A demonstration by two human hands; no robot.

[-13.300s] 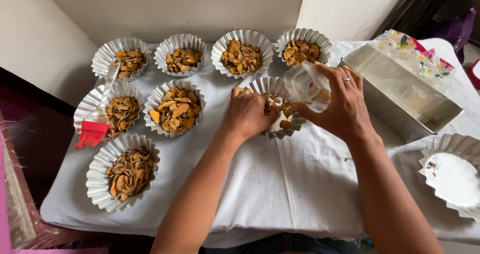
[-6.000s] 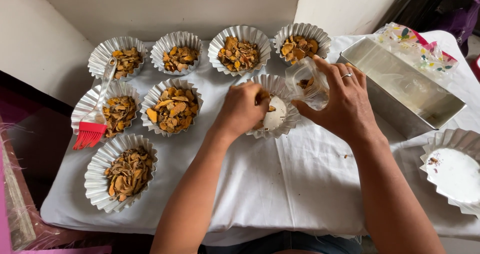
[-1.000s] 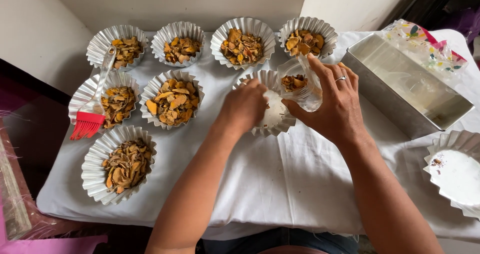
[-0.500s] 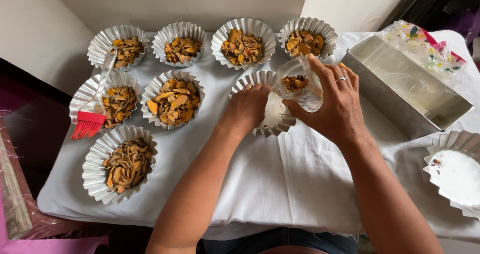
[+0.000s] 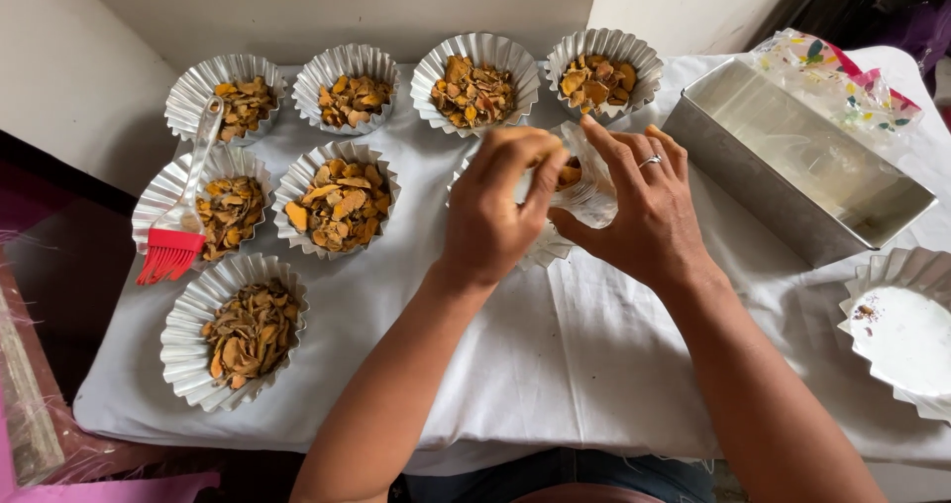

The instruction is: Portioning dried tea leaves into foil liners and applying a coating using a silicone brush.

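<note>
Nearest me, low in the frame, two bare forearms rise over the white cloth that covers the table. At the centre the left hand has its fingers pinched together at the mouth of a small clear plastic bag; whether a slice is caught between them I cannot tell. The right hand is clamped round that bag, tilting its opening towards the other hand, which seems to keep the orange-brown dried slices within easy reach. Directly beneath both hands, mostly hidden, sits a fluted foil mould, placed where anything dropped would fall into it.

At lower left stands a filled mould; beyond it two more, one of them carrying a red silicone brush propped across its rim so the bristles stay off the cloth. At the right edge a mould shows a pale, nearly bare bottom. Farther back, upper right, lies a long metal tin with a patterned wrapper behind it. Along the top, by the wall, runs a row of four filled moulds.
</note>
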